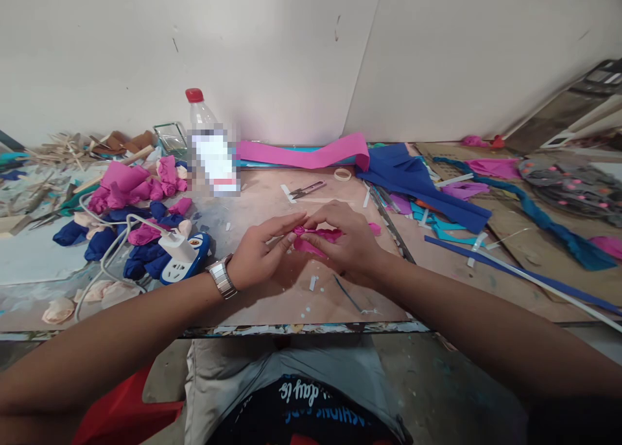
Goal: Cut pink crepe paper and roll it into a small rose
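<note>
A small gathered piece of pink crepe paper point(311, 245) is held between both hands, low over the middle of the table. My left hand point(260, 251), with a metal watch at the wrist, pinches its left end between thumb and fingers. From the other side my right hand point(347, 241) grips the paper, thumb in front and fingers curled behind. Part of the paper is hidden by the fingers. Just beyond the hands lie thread snips point(308, 190) and a roll of tape point(343, 174).
Pink and dark blue crepe paper flowers point(131, 179) crowd the left, beside a blue-and-white power strip point(187, 258) with a white cable. A bottle point(201, 111) and a blurred phone point(216, 160) stand behind. Crepe strips, a long pink one point(306, 155) and blue ones point(418, 186), lie back and right.
</note>
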{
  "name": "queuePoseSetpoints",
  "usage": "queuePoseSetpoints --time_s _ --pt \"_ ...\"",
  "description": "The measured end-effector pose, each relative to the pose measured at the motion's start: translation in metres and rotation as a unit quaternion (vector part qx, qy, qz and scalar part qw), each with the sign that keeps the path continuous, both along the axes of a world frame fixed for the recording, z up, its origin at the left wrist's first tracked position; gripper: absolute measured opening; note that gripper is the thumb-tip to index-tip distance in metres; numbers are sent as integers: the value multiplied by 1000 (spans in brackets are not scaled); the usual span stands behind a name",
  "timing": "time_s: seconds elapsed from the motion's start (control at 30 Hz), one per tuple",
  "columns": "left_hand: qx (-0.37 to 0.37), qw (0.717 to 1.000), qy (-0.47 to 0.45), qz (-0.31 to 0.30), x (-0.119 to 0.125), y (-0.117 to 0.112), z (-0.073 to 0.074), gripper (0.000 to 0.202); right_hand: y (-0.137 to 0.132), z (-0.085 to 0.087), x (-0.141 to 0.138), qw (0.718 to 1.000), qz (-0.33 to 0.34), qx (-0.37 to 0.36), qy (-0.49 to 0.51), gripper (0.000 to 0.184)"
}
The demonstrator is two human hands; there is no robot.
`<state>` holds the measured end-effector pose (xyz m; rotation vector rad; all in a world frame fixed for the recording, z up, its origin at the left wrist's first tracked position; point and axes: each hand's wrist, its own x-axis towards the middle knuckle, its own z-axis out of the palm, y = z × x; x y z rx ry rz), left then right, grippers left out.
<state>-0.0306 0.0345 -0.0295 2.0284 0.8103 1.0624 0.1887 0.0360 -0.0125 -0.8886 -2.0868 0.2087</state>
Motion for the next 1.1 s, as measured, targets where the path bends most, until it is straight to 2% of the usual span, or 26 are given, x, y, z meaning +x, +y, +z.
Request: queuePoseSetpoints --time_s 0.2,0.5,0.6,0.7,0.77,0.97,1.1 --pt "5 1000 -2 -28 0 -1 -4 52 -2 0 -1 1000 1 -11 13 20" --pt "33 997 14 -61 2 0 -5 54 -3 -1 -3 1000 7 -12 18 22" --pt "6 999 -12 -34 4 -1 -5 49 -3 -3 -3 1000 7 -13 23 20" --pt "-2 999 -33 31 5 1 -4 33 -4 -3 -3 999 -3 -17 32 21" --pt "4 998 -30 50 4 2 -3 24 -4 -2 -4 999 -11 -16 35 23" --pt "30 999 -13 34 2 2 3 22 -4 -1 -3 999 -13 -16 46 28" --pt "4 999 -13 31 3 1 2 24 -4 0 -3 998 -5 -19 61 25"
